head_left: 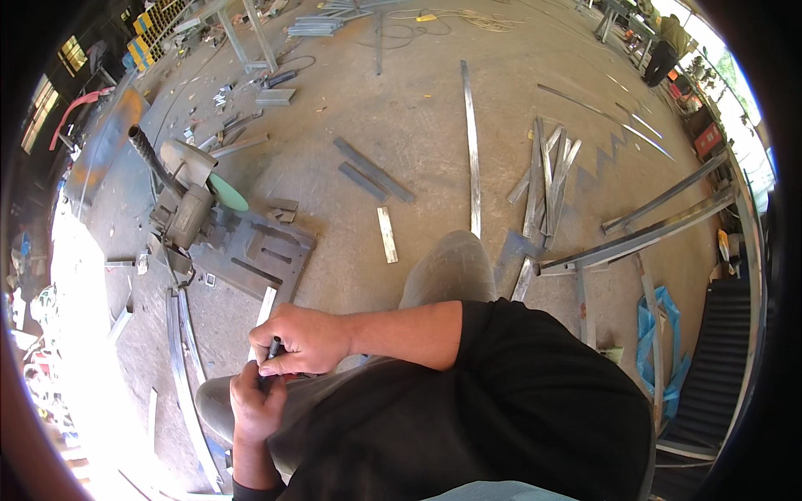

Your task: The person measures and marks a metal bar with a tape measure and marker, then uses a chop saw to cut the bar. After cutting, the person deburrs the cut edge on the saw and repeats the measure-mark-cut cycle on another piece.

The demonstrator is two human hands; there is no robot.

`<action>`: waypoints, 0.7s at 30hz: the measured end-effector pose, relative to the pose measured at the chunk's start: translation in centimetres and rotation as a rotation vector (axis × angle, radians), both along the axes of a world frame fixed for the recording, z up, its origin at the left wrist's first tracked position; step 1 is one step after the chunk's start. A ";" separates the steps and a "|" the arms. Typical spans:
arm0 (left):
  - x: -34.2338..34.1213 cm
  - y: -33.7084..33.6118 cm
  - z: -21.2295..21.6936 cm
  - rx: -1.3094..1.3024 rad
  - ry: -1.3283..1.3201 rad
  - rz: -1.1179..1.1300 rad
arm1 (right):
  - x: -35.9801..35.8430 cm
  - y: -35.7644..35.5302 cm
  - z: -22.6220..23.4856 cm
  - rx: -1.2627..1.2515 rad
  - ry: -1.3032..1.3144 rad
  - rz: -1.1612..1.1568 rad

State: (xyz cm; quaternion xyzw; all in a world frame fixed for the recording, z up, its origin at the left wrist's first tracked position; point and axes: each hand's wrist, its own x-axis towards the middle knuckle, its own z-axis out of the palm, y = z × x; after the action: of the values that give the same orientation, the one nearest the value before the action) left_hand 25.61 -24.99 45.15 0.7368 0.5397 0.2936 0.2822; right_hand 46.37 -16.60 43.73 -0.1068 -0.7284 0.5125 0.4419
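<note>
My right hand (pixel 311 337) is closed around a dark marker (pixel 274 346), its upper end showing above the thumb. Just below it, my left hand (pixel 256 406) is closed with its thumb up, gripping a narrow light metal strip (pixel 266 304). The strip pokes out beyond my right hand toward a saw's base; its near end is hidden by my hands. The two hands meet over my left knee. Beyond them stands a cut-off saw (pixel 189 213) with a pale green disc (pixel 228 193) and a dark base plate (pixel 288 250).
Long metal bars (pixel 178 351) lie left of my hands. Short flat pieces (pixel 386 234) and a long strip (pixel 471 142) lie ahead on the concrete floor. A pile of bars (pixel 547 179) and a metal frame (pixel 643 238) are right. A person (pixel 667 50) is far right.
</note>
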 end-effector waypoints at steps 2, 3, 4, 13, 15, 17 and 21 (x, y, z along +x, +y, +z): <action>-0.6 -0.3 -0.2 -0.016 0.013 -0.039 | 0.4 0.0 0.7 0.041 -0.037 0.021; -1.0 -0.5 -0.2 -0.049 0.007 -0.039 | 0.7 0.1 1.1 0.038 0.055 0.022; -1.4 -0.7 -0.3 -0.098 -0.017 -0.019 | 1.4 0.4 1.5 0.028 0.107 0.022; -2.7 -0.8 -0.2 -0.219 0.001 0.134 | 4.3 3.0 1.9 0.145 -0.129 -0.347; -2.4 -0.5 -0.6 -0.161 0.117 0.109 | 3.4 2.5 1.0 0.286 -0.276 -0.340; -1.9 -0.1 -0.8 -0.097 0.160 0.103 | 2.7 1.6 0.1 0.315 -0.471 -0.292; -0.6 1.0 -1.0 -0.012 0.321 0.043 | 1.2 -0.1 -1.4 0.456 -0.725 -0.329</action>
State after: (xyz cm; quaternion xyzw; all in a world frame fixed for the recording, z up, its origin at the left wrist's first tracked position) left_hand 25.02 -24.02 44.12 0.7609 0.5953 0.1745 0.1904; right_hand 47.54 -16.66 42.35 -0.2937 -0.9036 0.1915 0.2462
